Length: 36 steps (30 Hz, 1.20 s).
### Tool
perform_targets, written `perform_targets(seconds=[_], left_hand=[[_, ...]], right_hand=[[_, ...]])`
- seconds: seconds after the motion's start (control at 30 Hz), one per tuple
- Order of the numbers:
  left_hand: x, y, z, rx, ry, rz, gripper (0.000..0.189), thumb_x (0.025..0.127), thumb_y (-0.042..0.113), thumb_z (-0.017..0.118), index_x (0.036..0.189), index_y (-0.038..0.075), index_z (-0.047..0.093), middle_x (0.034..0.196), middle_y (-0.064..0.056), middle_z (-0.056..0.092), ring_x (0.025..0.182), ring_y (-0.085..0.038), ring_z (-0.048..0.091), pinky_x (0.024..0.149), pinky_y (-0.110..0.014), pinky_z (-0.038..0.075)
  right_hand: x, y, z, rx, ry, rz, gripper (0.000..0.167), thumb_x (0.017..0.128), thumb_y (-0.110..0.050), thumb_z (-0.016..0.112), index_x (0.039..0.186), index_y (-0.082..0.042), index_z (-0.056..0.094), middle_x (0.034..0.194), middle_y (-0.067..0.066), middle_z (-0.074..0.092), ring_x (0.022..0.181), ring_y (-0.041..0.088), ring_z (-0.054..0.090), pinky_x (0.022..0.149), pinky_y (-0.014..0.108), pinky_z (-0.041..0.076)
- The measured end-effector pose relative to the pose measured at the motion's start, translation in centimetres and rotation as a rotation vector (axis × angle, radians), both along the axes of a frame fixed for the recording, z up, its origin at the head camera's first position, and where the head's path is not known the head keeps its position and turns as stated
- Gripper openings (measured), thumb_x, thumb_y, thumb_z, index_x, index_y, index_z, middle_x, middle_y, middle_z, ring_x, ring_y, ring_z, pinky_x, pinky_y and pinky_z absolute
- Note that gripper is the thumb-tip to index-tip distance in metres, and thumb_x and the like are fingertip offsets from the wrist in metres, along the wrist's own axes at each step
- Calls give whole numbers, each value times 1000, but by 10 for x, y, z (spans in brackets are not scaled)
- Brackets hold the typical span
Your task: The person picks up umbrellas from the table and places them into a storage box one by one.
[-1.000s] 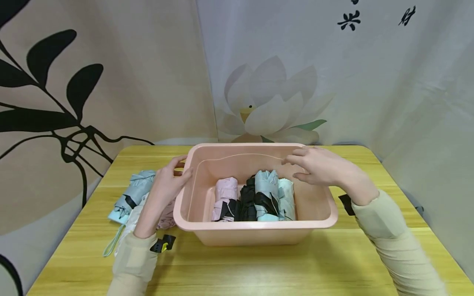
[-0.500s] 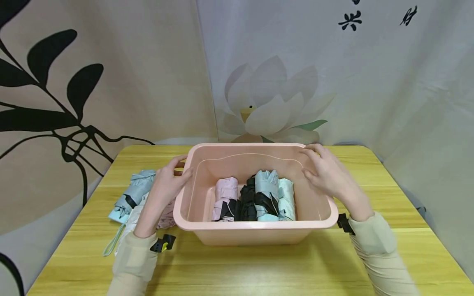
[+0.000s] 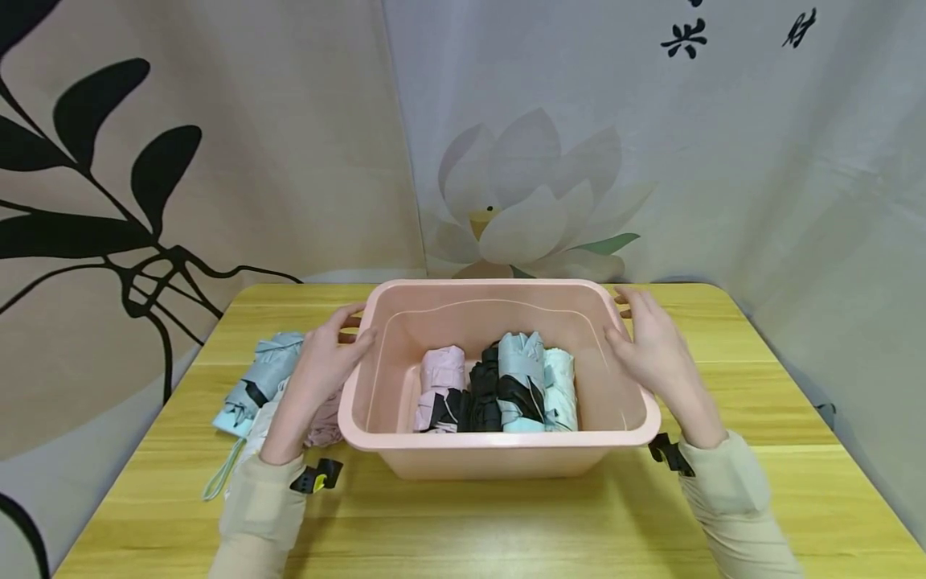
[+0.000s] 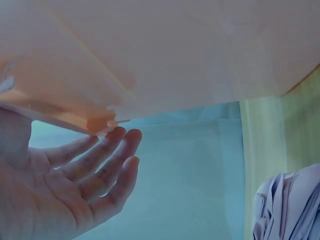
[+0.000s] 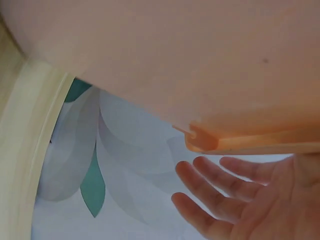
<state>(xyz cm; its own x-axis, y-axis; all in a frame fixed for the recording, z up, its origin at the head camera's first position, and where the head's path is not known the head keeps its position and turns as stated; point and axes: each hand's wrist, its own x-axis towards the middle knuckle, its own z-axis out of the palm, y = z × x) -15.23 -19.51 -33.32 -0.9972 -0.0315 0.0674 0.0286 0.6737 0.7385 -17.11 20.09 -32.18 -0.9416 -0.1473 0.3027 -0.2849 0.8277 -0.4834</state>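
A pink plastic bin (image 3: 499, 458) stands on the table. Several folded umbrellas lie side by side in it: a lilac one (image 3: 443, 370), a black one (image 3: 486, 394), a light blue one (image 3: 519, 358) and a pale mint one (image 3: 560, 386). My left hand (image 3: 321, 370) rests at the bin's left rim, thumb on top and relaxed fingers outside, just under the rim in the left wrist view. My right hand (image 3: 654, 354) is at the right rim, thumb over it. In the right wrist view, its loosely extended fingers (image 5: 210, 192) sit below the rim.
Left of the bin, partly behind my left forearm, lie a blue folded umbrella (image 3: 266, 370), a white one (image 3: 262, 426) with a green wrist cord (image 3: 220, 474), and a dusty pink one (image 3: 327, 422). A printed curtain (image 3: 542, 161) hangs behind the wooden table (image 3: 506, 527).
My right hand has moved from above the inside of the bin outward to its right rim. My left hand, the bin and the umbrellas stay put.
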Motion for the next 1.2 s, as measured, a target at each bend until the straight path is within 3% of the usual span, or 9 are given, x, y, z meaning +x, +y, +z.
perform_targets(seconds=[0.23, 0.4, 0.53, 0.63, 0.83, 1.03, 1.2], left_hand=[[-1, -10, -4, 17, 39, -14, 61, 96, 44, 48, 143, 6, 39, 134, -24, 53, 117, -41, 55, 91, -52, 53], [-3, -31, -9, -20, 112, 77, 57, 99, 39, 41, 141, 1, 41, 132, -26, 53, 119, -43, 54, 97, -56, 47], [-4, -57, -17, -117, 102, 168, 55, 99, 34, 42, 141, -2, 40, 130, -26, 55, 116, -43, 56, 93, -55, 49], [-4, -76, -24, -196, 34, 203, 57, 97, 29, 45, 142, -4, 35, 131, -28, 53, 115, -46, 53, 88, -56, 48], [-5, -105, -37, -308, -156, 202, 67, 94, 27, 48, 142, -14, 26, 134, -41, 37, 120, -57, 38, 95, -65, 39], [-7, -115, -46, -368, -354, 170, 78, 92, 34, 49, 145, -12, 15, 138, -46, 22, 122, -62, 29, 96, -69, 35], [-10, -116, -53, -361, -423, 197, 83, 91, 35, 52, 148, -7, 10, 140, -45, 16, 122, -64, 26, 93, -74, 33]], right_hand=[[0, 0, -3, -40, -56, -19, 45, 92, -13, 51, 132, 8, 46, 124, 27, 56, 110, 42, 56, 90, 55, 48], [1, -1, -3, -57, -73, -32, 43, 92, -13, 49, 131, 6, 48, 120, 27, 60, 110, 41, 57, 90, 54, 48], [1, -1, -2, -61, -98, -41, 44, 93, -14, 48, 133, 4, 47, 119, 26, 61, 109, 40, 58, 89, 52, 49], [1, -1, -2, -57, -105, -43, 45, 93, -14, 47, 134, 4, 46, 118, 26, 61, 108, 39, 59, 89, 52, 49], [1, 0, -4, -57, -105, -43, 45, 93, -14, 47, 134, 5, 46, 118, 27, 61, 108, 40, 60, 88, 52, 51], [1, 0, -4, -58, -115, -53, 46, 93, -14, 46, 135, 4, 44, 119, 27, 61, 107, 40, 60, 87, 52, 52], [0, 0, -5, -60, -108, -46, 46, 93, -14, 46, 135, 5, 44, 118, 28, 61, 106, 40, 61, 86, 51, 52]])
